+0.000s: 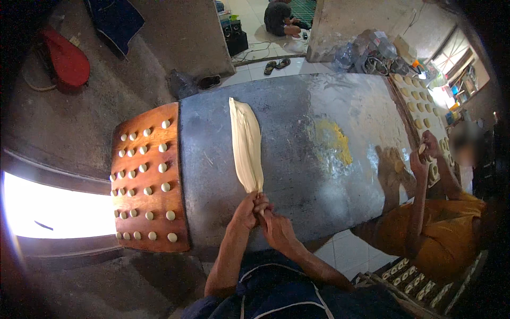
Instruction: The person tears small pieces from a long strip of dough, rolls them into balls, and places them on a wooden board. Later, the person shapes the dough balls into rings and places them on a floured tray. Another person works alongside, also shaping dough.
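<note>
My left grip (246,210) and right grip (277,227) are pinching a dough strip (246,146).
It's looking soft, tearable; I'm favouring its narrow near end.

We get a dim room lit mostly by the opening (58,207) beyond the desk's (207,159) left edge, burnt out to white. Another hard glare shows past the far right corner, beside the window (461,66). A pale, cool sheen covers part of the desk's right half, and a dark shape, shadow or reflection, lies along its right edge. The dough (247,143) and hands (276,228) look fairly crisp to us; a blurred patch hides the co-worker's head (466,144). Fisheye distortion bows the desk's far edge, and blackness swallows our corners.
</note>
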`<action>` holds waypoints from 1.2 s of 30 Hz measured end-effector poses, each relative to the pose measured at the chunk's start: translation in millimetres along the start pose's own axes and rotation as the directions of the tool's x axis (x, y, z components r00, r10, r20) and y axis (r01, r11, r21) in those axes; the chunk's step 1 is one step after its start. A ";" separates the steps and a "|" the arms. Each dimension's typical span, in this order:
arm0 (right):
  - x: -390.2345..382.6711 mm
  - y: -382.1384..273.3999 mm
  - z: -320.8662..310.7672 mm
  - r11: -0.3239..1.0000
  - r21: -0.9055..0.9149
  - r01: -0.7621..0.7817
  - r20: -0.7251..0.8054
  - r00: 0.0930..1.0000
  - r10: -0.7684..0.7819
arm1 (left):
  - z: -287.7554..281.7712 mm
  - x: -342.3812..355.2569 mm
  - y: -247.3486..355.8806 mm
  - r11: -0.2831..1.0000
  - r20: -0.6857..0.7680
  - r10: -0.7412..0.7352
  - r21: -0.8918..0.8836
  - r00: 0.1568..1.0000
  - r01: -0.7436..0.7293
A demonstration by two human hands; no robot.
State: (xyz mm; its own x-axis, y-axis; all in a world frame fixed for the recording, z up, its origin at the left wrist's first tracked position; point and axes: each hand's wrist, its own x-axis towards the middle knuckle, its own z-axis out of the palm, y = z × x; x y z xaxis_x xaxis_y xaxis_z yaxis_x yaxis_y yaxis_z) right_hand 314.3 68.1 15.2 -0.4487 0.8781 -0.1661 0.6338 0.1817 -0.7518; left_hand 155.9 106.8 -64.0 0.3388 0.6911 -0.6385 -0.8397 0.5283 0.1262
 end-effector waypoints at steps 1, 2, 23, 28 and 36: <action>-10.0 -6.5 -24.0 0.997 0.028 0.078 0.126 0.989 -0.081 | 8.4 -0.4 -7.8 1.000 0.006 0.007 0.017 1.000 -0.007; -22.4 -13.3 -49.5 0.986 0.071 0.149 0.243 0.956 -0.162 | 21.4 -12.8 -15.4 0.999 0.008 0.011 0.040 1.000 -0.012; -45.7 104.8 -9.5 0.833 -0.523 0.183 -0.110 0.954 -0.279 | -129.4 -150.0 25.2 -0.899 0.594 0.384 0.414 0.707 0.140; 60.8 46.3 18.0 0.889 -0.453 -0.064 -0.266 0.962 -0.066 | -66.2 -19.9 21.7 -0.787 0.736 0.615 0.593 0.283 0.168; 46.3 85.2 -33.0 0.900 -0.426 0.094 -0.096 0.984 -0.149 | -57.1 -56.5 45.9 -0.568 0.576 0.750 0.813 0.325 -0.131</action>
State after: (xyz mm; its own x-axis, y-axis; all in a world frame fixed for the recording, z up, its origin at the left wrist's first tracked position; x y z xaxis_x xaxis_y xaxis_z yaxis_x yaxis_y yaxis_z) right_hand 368.4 138.8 -35.4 -0.4751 0.8799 0.0098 0.7966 0.4348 -0.4200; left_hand 74.0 63.8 -65.5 -0.2746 0.9052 0.3244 0.7772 0.0103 0.6292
